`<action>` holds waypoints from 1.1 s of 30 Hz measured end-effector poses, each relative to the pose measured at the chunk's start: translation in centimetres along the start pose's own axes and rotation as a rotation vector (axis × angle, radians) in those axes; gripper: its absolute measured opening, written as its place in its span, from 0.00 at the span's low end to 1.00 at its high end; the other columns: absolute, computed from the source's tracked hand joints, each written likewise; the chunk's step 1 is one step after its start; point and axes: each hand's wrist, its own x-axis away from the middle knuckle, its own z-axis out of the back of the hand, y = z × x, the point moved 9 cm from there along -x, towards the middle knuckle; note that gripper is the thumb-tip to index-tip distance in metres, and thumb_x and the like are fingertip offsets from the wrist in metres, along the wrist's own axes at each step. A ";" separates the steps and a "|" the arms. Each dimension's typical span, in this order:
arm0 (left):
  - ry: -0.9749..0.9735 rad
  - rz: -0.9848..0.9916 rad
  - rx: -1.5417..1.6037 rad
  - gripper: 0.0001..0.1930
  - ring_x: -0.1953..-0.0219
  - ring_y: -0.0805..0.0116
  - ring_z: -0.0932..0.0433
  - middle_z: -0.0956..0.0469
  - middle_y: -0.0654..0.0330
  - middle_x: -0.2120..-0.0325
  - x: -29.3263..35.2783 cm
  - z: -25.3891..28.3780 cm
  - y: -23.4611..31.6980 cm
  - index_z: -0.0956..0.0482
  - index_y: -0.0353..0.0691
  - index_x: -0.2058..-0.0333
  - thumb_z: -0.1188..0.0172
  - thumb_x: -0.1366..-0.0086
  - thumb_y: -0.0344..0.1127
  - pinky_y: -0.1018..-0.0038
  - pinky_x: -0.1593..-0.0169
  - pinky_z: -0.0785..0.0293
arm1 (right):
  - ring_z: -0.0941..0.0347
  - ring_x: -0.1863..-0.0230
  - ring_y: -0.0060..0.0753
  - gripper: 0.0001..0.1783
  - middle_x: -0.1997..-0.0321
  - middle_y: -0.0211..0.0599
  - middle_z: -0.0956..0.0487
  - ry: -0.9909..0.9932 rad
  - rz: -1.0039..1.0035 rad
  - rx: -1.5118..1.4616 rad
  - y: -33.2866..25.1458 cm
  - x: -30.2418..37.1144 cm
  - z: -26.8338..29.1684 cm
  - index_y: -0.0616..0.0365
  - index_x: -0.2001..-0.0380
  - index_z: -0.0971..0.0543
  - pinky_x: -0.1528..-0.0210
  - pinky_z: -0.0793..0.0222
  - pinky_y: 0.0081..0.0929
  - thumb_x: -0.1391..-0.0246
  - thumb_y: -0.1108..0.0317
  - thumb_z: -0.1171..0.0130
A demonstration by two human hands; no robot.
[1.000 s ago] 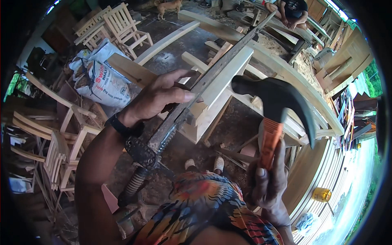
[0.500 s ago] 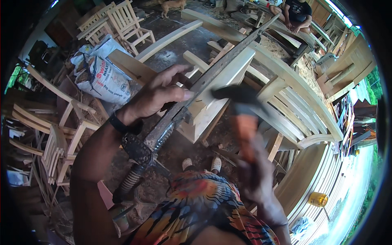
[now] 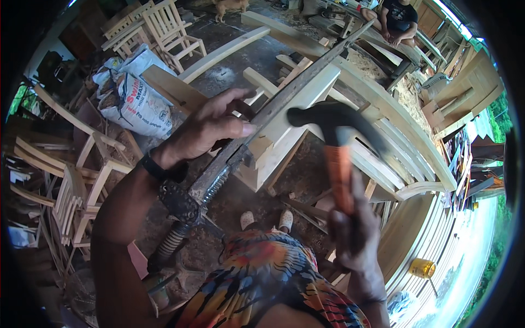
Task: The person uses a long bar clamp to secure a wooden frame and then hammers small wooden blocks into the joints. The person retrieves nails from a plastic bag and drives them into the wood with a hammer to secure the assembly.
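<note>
My right hand (image 3: 356, 232) is wrapped around the orange handle of a claw hammer (image 3: 338, 164), whose dark head is raised over the wooden frame, slightly blurred. A long, rusty bar clamp (image 3: 298, 87) lies diagonally across the pale wooden frame (image 3: 273, 161), its threaded screw end toward me. My left hand (image 3: 216, 127) grips the clamp's bar, thumb on top and fingers curving over the far side. Beneath the hammer, a slatted wooden panel (image 3: 391, 158) with a curved edge joins the frame.
Chairs of unpainted wood (image 3: 172, 33) stand far left. Beside them slumps a white printed sack (image 3: 139, 101). Curved chair parts (image 3: 82, 191) crowd the left. A seated person (image 3: 398, 24) is at far right, a dog (image 3: 229, 7) at the back. A yellow container (image 3: 423, 268) rests on planks at right.
The hammer has lifted away from the clamp and frame, toward the right, with less blur. My left hand keeps its place on the bar.
</note>
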 end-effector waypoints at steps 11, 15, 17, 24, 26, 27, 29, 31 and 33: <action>-0.007 0.004 0.020 0.43 0.53 0.74 0.27 0.26 0.59 0.50 0.0 0.3 -0.3 0.41 0.27 0.32 0.36 0.41 0.42 0.76 0.47 0.30 | 0.27 0.78 0.18 0.36 0.50 0.48 0.18 -0.022 -0.123 -0.099 -0.4 0.9 0.9 0.53 0.24 0.44 0.78 0.32 0.19 0.34 0.76 0.52; -0.010 0.004 -0.015 0.43 0.53 0.73 0.27 0.26 0.59 0.51 -0.4 0.0 0.2 0.41 0.27 0.32 0.36 0.41 0.43 0.76 0.47 0.30 | 0.33 0.81 0.15 0.35 0.57 0.40 0.20 0.191 0.041 -0.093 -1.1 1.5 1.9 0.55 0.24 0.48 0.82 0.38 0.18 0.30 0.69 0.52; -0.014 0.002 -0.014 0.43 0.52 0.73 0.27 0.26 0.59 0.51 -0.4 -0.1 0.3 0.42 0.26 0.32 0.35 0.41 0.43 0.76 0.47 0.30 | 0.33 0.78 0.14 0.34 0.60 0.35 0.20 -0.095 -0.022 0.154 1.3 1.3 -0.9 0.53 0.24 0.45 0.81 0.37 0.17 0.30 0.69 0.52; -0.009 -0.021 -0.077 0.43 0.51 0.72 0.27 0.25 0.59 0.52 0.0 0.2 0.4 0.42 0.26 0.31 0.36 0.39 0.44 0.76 0.46 0.30 | 0.27 0.77 0.24 0.36 0.56 0.47 0.22 0.192 -0.017 -0.160 -1.6 1.7 2.6 0.62 0.26 0.45 0.77 0.31 0.21 0.35 0.75 0.48; -0.042 -0.013 -0.056 0.42 0.52 0.73 0.27 0.25 0.59 0.52 -0.2 -0.4 0.5 0.42 0.26 0.32 0.36 0.38 0.44 0.76 0.47 0.30 | 0.29 0.79 0.21 0.37 0.62 0.40 0.20 0.108 -0.142 -0.228 0.1 1.3 0.8 0.59 0.26 0.43 0.78 0.31 0.21 0.37 0.76 0.48; -0.041 -0.020 -0.056 0.42 0.52 0.73 0.27 0.25 0.59 0.52 -0.2 -0.3 0.6 0.42 0.26 0.32 0.36 0.38 0.44 0.76 0.47 0.30 | 0.30 0.80 0.20 0.37 0.66 0.37 0.20 0.002 -0.294 -0.290 1.6 0.9 -0.7 0.58 0.26 0.42 0.78 0.32 0.21 0.37 0.77 0.48; -0.048 -0.020 -0.043 0.41 0.52 0.74 0.27 0.25 0.59 0.53 -0.2 -0.2 0.6 0.41 0.26 0.32 0.37 0.38 0.44 0.77 0.47 0.30 | 0.30 0.80 0.20 0.37 0.56 0.41 0.18 -0.158 -0.149 0.021 0.0 0.6 -0.9 0.55 0.26 0.40 0.75 0.30 0.21 0.38 0.78 0.49; -0.041 -0.020 -0.063 0.41 0.52 0.74 0.27 0.24 0.59 0.53 0.1 0.0 0.6 0.41 0.26 0.32 0.37 0.37 0.44 0.77 0.48 0.31 | 0.30 0.81 0.19 0.36 0.53 0.43 0.16 -0.120 -0.142 0.059 -0.3 0.9 0.1 0.55 0.25 0.41 0.76 0.32 0.19 0.37 0.78 0.50; -0.038 -0.018 -0.085 0.40 0.52 0.74 0.27 0.24 0.59 0.54 0.2 0.1 0.4 0.40 0.26 0.32 0.38 0.37 0.44 0.77 0.48 0.31 | 0.30 0.79 0.17 0.36 0.55 0.41 0.18 0.080 -0.076 -0.055 -1.8 1.2 2.4 0.59 0.25 0.44 0.77 0.32 0.18 0.35 0.77 0.49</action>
